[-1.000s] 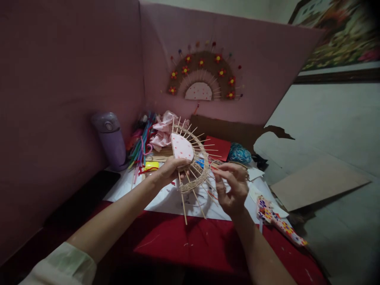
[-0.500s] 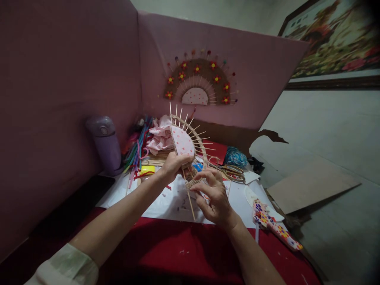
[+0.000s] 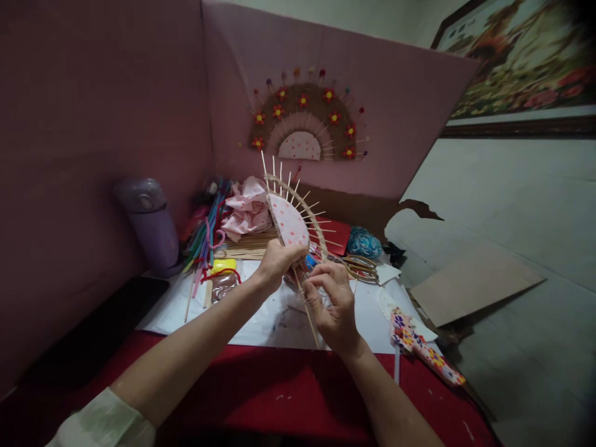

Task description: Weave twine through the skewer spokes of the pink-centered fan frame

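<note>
A half-round fan [image 3: 288,218] with pink dotted paper and thin sticks fanning out is held tilted above the table. My left hand [image 3: 279,264] grips its lower corner, thumb over the paper face. A braided twine strip [image 3: 305,206] curves across the sticks in an arc outside the paper. Its lower end runs down to my right hand [image 3: 331,304], whose thumb and fingers are closed on it beside the lowest stick [image 3: 311,323]. The fingers partly hide the strip's end.
Behind, a larger decorated half-round [image 3: 302,99] hangs on the pink board. Pink crumpled paper [image 3: 246,208], a purple bottle [image 3: 151,226], scissors [image 3: 361,268], blue yarn [image 3: 365,242] and a yellow-topped packet [image 3: 224,279] surround my hands. A flowered glue gun shape [image 3: 426,347] lies at right.
My right hand has brought the strip's loose end in against the lower stick. The fan's lower stick has swung slightly rightward, and the whole view has shifted a little.
</note>
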Action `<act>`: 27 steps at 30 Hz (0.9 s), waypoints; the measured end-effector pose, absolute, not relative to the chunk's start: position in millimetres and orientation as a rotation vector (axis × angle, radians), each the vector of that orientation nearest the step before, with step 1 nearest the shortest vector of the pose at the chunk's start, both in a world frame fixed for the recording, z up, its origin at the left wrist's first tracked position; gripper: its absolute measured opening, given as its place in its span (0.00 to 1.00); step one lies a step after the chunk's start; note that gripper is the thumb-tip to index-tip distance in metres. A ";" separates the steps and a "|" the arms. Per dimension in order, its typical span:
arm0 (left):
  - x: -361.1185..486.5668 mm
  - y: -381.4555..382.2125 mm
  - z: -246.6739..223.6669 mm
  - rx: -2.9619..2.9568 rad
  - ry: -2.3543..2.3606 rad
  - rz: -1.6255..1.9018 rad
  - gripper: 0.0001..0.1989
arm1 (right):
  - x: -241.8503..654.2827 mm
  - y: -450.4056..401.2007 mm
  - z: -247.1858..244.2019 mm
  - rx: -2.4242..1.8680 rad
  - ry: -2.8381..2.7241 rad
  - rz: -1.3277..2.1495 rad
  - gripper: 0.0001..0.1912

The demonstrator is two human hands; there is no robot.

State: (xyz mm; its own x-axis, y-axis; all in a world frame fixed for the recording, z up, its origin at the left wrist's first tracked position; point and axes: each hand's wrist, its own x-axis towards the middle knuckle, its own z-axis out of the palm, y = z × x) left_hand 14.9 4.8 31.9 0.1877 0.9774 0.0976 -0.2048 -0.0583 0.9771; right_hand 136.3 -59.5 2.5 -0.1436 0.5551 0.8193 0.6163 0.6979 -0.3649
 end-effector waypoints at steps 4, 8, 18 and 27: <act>10.7 9.4 29.4 1.192 0.884 1.210 0.08 | 141.0 -58.2 1.9 -0.918 -1.677 -0.115 0.04; 4.4 13.5 31.2 1.174 0.903 1.245 0.09 | 146.4 -56.9 -0.3 -0.942 -1.554 -0.261 0.04; 1.8 20.2 50.1 1.416 1.087 1.405 0.13 | 152.9 -48.1 0.6 -1.079 -1.356 -0.018 0.18; 37.9 -15.0 54.6 2.309 1.276 1.376 0.08 | 141.0 -53.3 2.6 -0.694 -1.352 0.526 0.33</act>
State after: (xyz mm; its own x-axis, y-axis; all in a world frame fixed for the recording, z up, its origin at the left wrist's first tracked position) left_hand 37.9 -15.0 54.6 0.2100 0.7376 0.6418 0.5845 -0.6209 0.5223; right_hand 141.0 -53.3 2.6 0.1561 0.7033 0.6936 0.0497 0.6957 -0.7166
